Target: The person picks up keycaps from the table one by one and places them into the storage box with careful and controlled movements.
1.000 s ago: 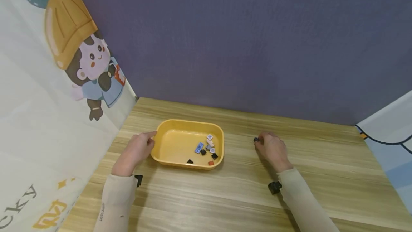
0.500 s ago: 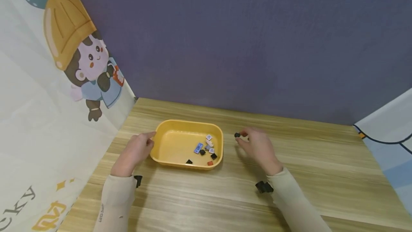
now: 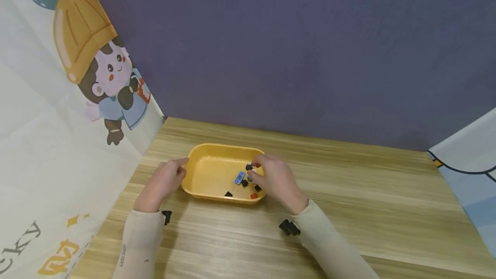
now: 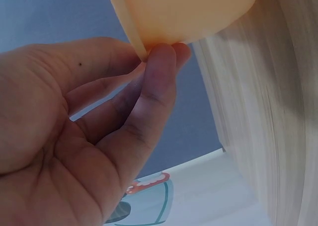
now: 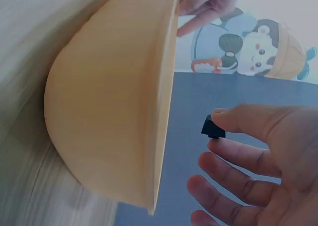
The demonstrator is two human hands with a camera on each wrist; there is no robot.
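Observation:
My left hand (image 3: 164, 182) pinches the left rim of a yellow plastic bin (image 3: 209, 175); the left wrist view shows thumb and fingers meeting on that rim. Between the thumb and index finger of my right hand (image 3: 277, 180) is a small black keycap (image 5: 212, 127), tapered, with a short stub on one side. In the head view it is over the right part of the bin, above the rim in the right wrist view. Below lie a blue wide keycap (image 3: 239, 178), several black pieces (image 3: 228, 194) and a red one (image 3: 253, 196). My right hand hides other small pieces there.
The bin stands on a wood-grain table (image 3: 217, 236). A dark blue partition (image 3: 294, 55) rises behind the table. On the left hangs a white sheet with a cartoon figure (image 3: 112, 68). A black wrist device (image 3: 289, 227) sits under my right forearm.
My right hand has carried the black keycap leftward from the table on the right to above the bin. The left hand and the bin have stayed in place.

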